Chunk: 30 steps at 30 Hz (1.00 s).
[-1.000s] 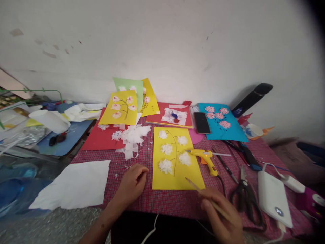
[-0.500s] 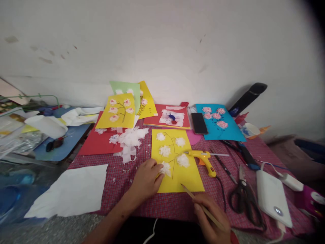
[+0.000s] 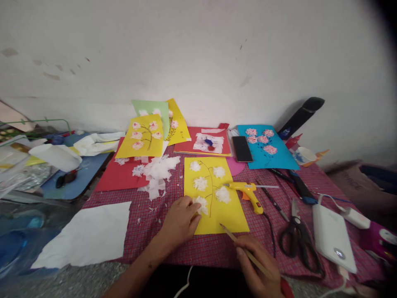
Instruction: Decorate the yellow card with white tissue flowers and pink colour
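Note:
A yellow sheet of paper (image 3: 231,215) lies in front of me, with several white crumpled-paper flowers (image 3: 222,194) along a drawn dark stem. My left hand (image 3: 181,219) rests over its lower left edge. Its fingertips touch the lowest white flower (image 3: 201,204), with the thumb apart from the forefinger. In my right hand (image 3: 259,265) is a slim paintbrush (image 3: 245,249) with a light wooden handle, gripped between thumb and fingers. The brush's dark tip points at the lower part of the sheet; whether it touches the paper I cannot tell. A yellow glue gun (image 3: 246,188) lies with its nozzle over the sheet's right edge.
Scissors (image 3: 299,240), a white power bank (image 3: 333,238) and a phone (image 3: 242,149) lie to the right. Torn white paper (image 3: 159,169) is heaped at left, beside a large white sheet (image 3: 89,234). A yellow flower card (image 3: 141,136) and a blue one (image 3: 281,159) lie near the wall.
The view has shifted very slightly. Both hands keep nearly the same places, with the brush still in my right hand.

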Motion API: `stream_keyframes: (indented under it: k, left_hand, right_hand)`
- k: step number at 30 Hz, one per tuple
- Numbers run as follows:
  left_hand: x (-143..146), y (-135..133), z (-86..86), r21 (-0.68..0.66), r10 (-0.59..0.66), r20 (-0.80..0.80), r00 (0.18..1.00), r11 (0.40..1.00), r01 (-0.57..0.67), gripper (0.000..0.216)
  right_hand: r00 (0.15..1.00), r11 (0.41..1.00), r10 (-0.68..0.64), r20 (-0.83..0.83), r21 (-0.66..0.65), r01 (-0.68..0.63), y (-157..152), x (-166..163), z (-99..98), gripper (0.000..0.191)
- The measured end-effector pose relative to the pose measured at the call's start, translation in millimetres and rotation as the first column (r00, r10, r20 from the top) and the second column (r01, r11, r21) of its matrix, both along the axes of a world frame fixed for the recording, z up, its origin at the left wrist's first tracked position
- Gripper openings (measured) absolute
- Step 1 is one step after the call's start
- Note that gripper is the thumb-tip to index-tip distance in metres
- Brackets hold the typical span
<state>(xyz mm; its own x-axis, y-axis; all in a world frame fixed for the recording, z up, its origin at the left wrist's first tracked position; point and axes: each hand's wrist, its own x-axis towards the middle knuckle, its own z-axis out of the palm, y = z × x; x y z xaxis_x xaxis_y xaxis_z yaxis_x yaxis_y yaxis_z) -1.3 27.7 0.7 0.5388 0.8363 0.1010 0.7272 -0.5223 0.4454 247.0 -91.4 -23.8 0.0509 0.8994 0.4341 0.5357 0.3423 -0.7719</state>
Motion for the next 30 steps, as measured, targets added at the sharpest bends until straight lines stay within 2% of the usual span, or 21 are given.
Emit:
stream_keyframes:
  k: [14,19,23,26,30]
  left_hand:
    - [-0.9,0.5,-1.4,-0.011,0.001,0.005,1.000,1.000,-0.001,0.025]
    - [-0.3,-0.1,-0.6,0.001,0.002,0.011,1.000,1.000,-0.002,0.026]
    - [0.5,0.0,2.2,0.017,-0.003,0.021,1.000,1.000,0.002,0.025]
    - [-2.9,-3.5,3.1,0.055,0.021,0.068,0.997,0.998,-0.025,0.024]
    - [-21.0,-17.5,-1.0,0.129,0.080,0.210,0.974,0.986,-0.109,0.023]
  right_hand:
    - [1.000,1.000,-0.003,-0.005,-0.007,0.003,-0.3,0.3,3.4,0.011]
    - [1.000,1.000,-0.004,-0.008,0.009,0.004,-1.8,1.3,-0.5,0.014]
    - [1.000,0.999,-0.002,-0.015,0.033,0.003,-2.0,0.1,3.5,0.016]
    - [1.000,0.999,-0.012,-0.010,0.033,0.012,-3.7,2.9,8.2,0.015]
    - [1.000,0.999,-0.007,0.029,0.045,0.006,-7.1,17.1,11.1,0.022]
